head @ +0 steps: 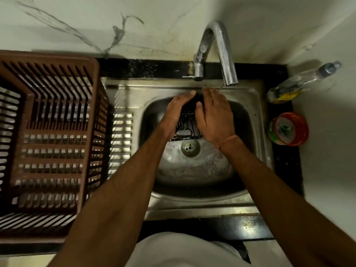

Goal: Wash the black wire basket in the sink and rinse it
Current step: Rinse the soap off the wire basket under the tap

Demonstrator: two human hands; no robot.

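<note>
Two hands, left hand (178, 110) and right hand (213, 114), hold one black wire basket (187, 122).

You have the black wire basket (187, 120) tilted over the steel sink (248, 120) bowl, just beyond the drain. Your hands cover its upper part. Its lower rim and thin wires show between your wrists.
</note>
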